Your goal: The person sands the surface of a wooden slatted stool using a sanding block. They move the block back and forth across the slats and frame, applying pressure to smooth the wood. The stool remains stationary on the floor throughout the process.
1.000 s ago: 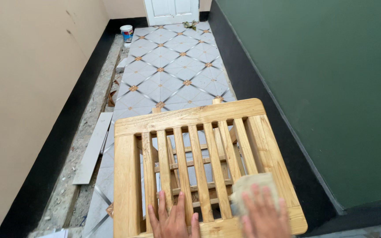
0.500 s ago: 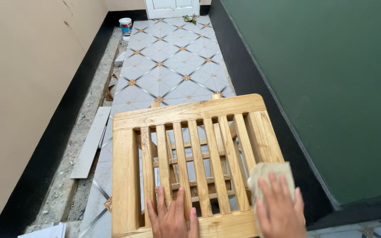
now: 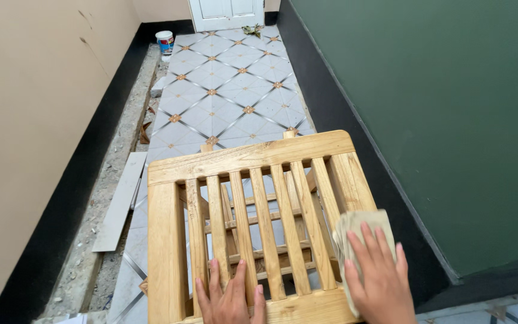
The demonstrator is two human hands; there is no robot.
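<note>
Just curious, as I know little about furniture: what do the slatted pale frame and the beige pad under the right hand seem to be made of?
The slatted pale frame looks like solid light wood, with visible grain and knots and a matt, seemingly unvarnished surface. The beige pad under the right hand looks like a folded sheet, perhaps sandpaper or cloth; its texture is too unclear to tell.
</note>
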